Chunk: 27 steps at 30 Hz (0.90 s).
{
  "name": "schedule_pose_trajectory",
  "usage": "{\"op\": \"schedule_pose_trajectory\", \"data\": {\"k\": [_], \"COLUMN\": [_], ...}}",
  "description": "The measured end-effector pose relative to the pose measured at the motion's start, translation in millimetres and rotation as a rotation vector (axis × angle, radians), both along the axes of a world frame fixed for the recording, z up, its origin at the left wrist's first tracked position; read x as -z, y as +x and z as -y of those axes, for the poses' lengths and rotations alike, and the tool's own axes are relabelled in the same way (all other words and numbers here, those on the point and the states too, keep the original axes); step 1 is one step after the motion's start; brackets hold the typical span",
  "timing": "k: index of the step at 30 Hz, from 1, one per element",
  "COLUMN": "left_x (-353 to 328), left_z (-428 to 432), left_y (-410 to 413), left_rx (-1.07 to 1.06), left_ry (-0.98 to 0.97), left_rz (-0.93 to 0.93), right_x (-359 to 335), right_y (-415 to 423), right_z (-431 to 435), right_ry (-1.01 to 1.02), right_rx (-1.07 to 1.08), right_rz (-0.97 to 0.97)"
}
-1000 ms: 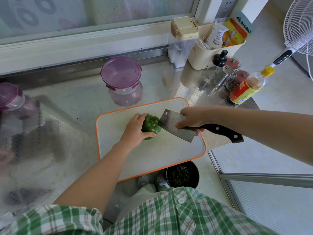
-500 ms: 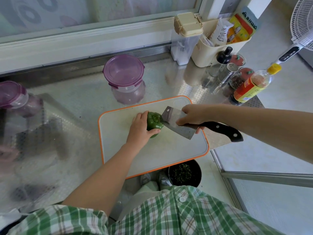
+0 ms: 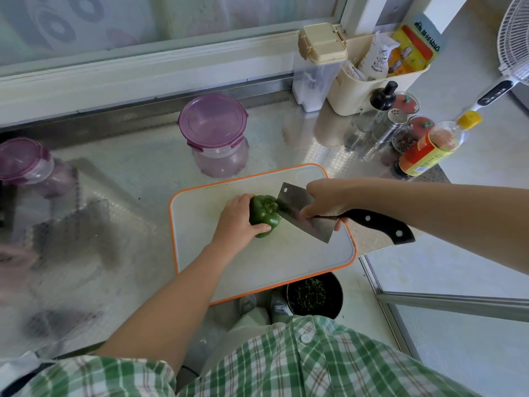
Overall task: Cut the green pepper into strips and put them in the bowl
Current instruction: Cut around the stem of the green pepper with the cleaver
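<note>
A whole green pepper (image 3: pixel 264 215) lies on its side on the white cutting board (image 3: pixel 252 270) with an orange rim, its stem end turned to the right. My left hand (image 3: pixel 238 222) grips the pepper from the left, fingers curled over it. My right hand (image 3: pixel 326 200) holds a cleaver (image 3: pixel 303 216) with a black handle, pinching the blade near the handle. The blade's front edge touches the pepper by the stem. A dark bowl (image 3: pixel 315 295) with chopped greens sits below the board's front edge.
A purple-lidded container (image 3: pixel 213 132) stands behind the board, another (image 3: pixel 24 164) at far left. Spice jars, a shaker, a sauce bottle (image 3: pixel 429 150) and a cream caddy (image 3: pixel 369 78) crowd the back right. A fan (image 3: pixel 515 38) is at far right. The counter ends just right of the board.
The cleaver's blade has closed in on the pepper's stem end and now touches it. My left hand keeps its hold on the pepper.
</note>
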<state>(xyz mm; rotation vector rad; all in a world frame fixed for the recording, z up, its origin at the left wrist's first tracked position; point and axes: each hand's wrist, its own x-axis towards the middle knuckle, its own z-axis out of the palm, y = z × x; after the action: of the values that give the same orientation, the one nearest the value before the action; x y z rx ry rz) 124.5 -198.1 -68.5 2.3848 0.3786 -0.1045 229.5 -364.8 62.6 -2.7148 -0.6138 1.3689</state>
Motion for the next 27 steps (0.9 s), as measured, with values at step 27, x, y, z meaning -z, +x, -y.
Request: {"op": "schedule_pose_trajectory", "data": {"k": [27], "left_x": [-1.3], "left_z": [-4.7], "left_y": [1.4], "left_rx": [-0.023], "left_ry": [-0.078], "left_rz": [-0.040], "right_x": [7.8], "right_y": [15.5], "right_z": [5.3], "right_ry": [0.065], "right_rx": [-0.119], "right_rz": [0.111]}}
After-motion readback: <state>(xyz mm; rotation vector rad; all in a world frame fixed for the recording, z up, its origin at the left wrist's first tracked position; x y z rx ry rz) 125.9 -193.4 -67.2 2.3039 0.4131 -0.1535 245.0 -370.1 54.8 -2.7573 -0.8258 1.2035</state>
